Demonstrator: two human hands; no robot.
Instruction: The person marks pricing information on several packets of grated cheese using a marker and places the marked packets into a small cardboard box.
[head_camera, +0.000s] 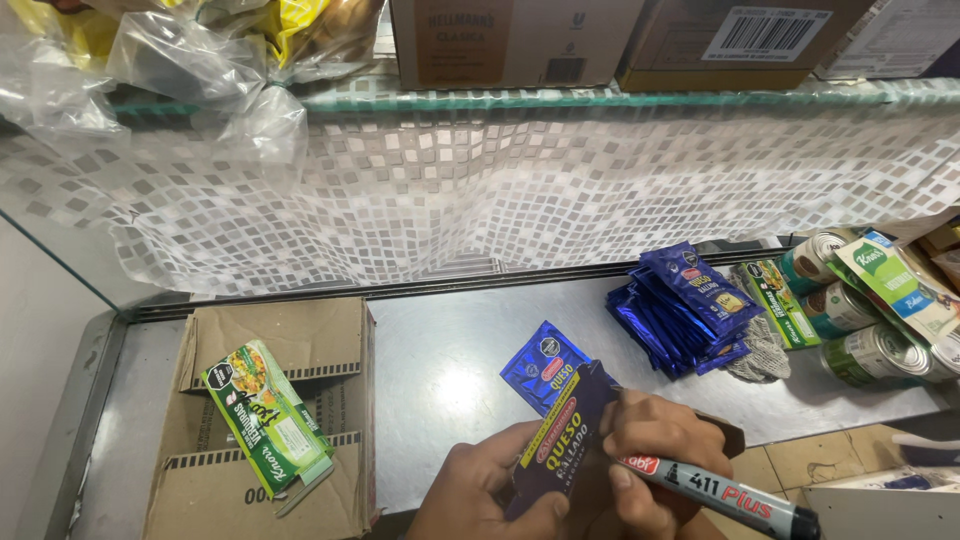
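Looking down from the head view, the left hand (480, 495) has its fingers closed on a dark blue sachet (562, 440), held low over the near edge of the grey table (440, 350). The right hand (655, 460) grips a grey marker (725, 497), fingers wrapped round it, its tip at the sachet. Another blue sachet (542, 365) lies flat on the table just behind. A stack of blue sachets (680, 305) sits further right, beside tins (860, 330). Left, a cardboard box (265, 420) carries green packets (265, 415).
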